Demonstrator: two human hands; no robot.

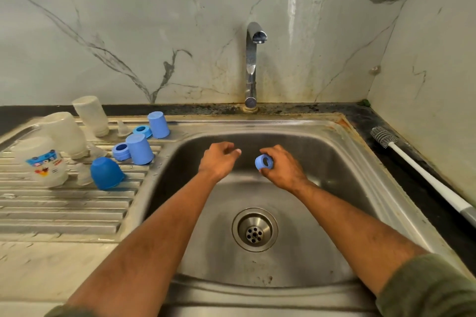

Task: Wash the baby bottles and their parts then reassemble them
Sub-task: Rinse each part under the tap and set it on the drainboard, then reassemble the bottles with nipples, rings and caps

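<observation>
On the ribbed drainboard (64, 203) at the sink's left, your washed pieces stand drying: a printed clear bottle (43, 162) upside down near the left edge, two more clear bottles (68, 134) inverted behind it toward the back edge, and a dark blue cap (107, 173) mouth-down just right of the printed one. Further right sit two light blue caps (139, 149), each with a blue screw ring (121, 151) just beside it, close to the basin's (342, 170) left rim.

Over the basin, your left hand (218, 161) hangs with its fingers loosely curled and holds nothing. Near it, your right hand (282, 168) pinches a third blue ring (264, 161) between thumb and fingertips, its opening facing you, above the back half of the basin. The tap (252, 64) stands at the back edge. On the dark worktop (360, 116) along the right edge lies a bottle brush (417, 167), bristles toward the back corner.
</observation>
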